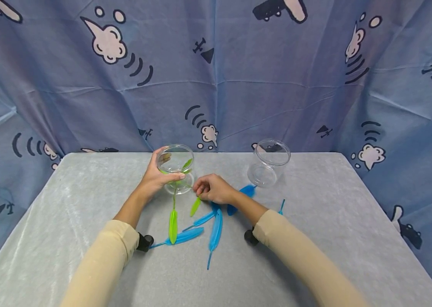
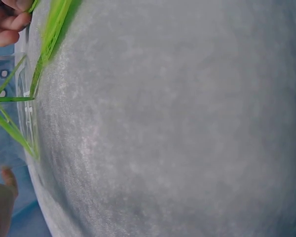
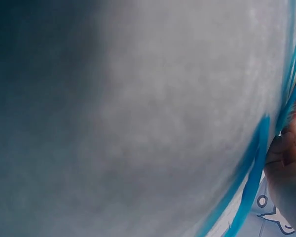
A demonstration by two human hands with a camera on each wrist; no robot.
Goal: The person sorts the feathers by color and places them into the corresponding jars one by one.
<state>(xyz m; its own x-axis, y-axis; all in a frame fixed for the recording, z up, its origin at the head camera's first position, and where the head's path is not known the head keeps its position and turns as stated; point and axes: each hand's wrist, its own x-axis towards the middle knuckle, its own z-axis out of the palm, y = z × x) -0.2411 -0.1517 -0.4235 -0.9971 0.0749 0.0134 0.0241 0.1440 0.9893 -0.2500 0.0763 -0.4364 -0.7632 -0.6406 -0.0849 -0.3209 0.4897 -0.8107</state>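
My left hand (image 1: 154,177) grips a clear plastic jar (image 1: 175,149) by its side, fingers behind it and thumb across the front. Green feathers (image 1: 187,163) show inside that jar. To its right, my right hand (image 1: 217,188) has its fingertips pinched together on a green feather (image 1: 195,206), whose vane hangs below them. Another green feather (image 1: 173,226) stretches from the jar's base towards me, its tip overlapping a blue feather (image 1: 187,236). In the left wrist view, green strands (image 2: 10,129) cross the jar, and the right fingers (image 2: 10,22) are at the upper left.
A second clear jar (image 1: 263,175) stands at the back right. Several blue feathers, such as one pointing towards me (image 1: 216,230) and one behind my right wrist (image 1: 247,190), lie on the grey tabletop (image 1: 354,238). A patterned blue curtain (image 1: 239,98) hangs behind the table.
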